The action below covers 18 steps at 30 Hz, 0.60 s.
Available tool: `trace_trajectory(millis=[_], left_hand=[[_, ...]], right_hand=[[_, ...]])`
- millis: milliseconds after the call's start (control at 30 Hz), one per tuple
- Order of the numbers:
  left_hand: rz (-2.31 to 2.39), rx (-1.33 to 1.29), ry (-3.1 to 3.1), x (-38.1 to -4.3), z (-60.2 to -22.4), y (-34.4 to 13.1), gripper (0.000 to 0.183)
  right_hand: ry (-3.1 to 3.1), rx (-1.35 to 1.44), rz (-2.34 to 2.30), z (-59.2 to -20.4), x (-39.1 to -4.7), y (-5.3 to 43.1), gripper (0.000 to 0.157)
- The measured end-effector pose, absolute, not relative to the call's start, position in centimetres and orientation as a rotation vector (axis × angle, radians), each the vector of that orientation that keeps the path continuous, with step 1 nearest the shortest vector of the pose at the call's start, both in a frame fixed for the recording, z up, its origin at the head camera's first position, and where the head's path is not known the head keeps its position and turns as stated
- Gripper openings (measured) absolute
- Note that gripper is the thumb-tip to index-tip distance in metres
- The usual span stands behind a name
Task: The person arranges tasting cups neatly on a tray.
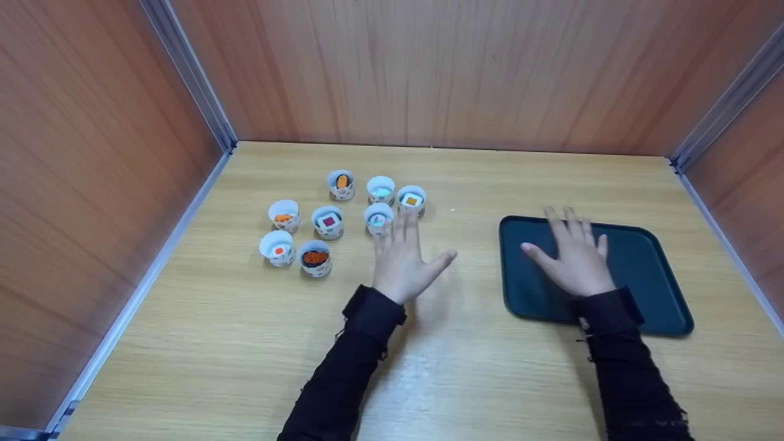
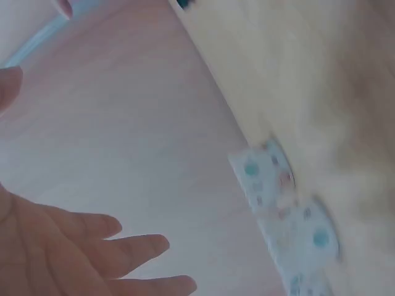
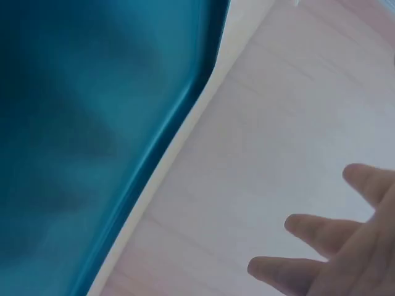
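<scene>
My left hand (image 1: 401, 263) hovers with fingers spread beside a group of small patterned paper cups, its fingertips overlapping the nearest ones in the head view. One is a cup with pastel contents (image 1: 378, 215); another is a cup with a white and orange piece (image 1: 411, 198). In the left wrist view, patterned cups (image 2: 302, 237) stand past the spread fingers (image 2: 133, 253). My right hand (image 1: 576, 260), fingers also spread and holding nothing, is over the dark green tray (image 1: 649, 288). The right wrist view shows the tray's raised rim (image 3: 157, 154) and the straight fingers (image 3: 324, 233).
Further left stand more cups: one with a red-brown topping (image 1: 315, 258), one with a red dot (image 1: 278, 248), one with orange bits (image 1: 284, 216), and one with a dark red square (image 1: 328, 222). Wood-grain panels (image 1: 453, 73) wall the table (image 1: 214, 343) at the back and sides.
</scene>
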<state>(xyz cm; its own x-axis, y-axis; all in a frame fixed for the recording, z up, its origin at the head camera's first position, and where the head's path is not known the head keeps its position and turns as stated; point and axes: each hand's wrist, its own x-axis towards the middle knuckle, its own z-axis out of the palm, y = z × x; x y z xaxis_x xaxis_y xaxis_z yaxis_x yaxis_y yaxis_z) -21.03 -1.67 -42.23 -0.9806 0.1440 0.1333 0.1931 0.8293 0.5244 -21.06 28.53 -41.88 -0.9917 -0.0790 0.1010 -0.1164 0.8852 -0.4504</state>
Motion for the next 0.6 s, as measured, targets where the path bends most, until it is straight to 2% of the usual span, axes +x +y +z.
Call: trace_trajectory(millis=[300, 600], left_hand=[[-1.527, -0.460, -3.043, -20.4, -42.8, 3.4, 0.101], [-1.393, -0.448, -3.188, -21.1, -43.6, 6.9, 0.095]], right_hand=[[-2.861, -0.014, 1.150, -41.1, -22.0, 36.1, 0.086], [-2.911, -0.307, 1.170, -41.6, -21.9, 43.0, 0.086]])
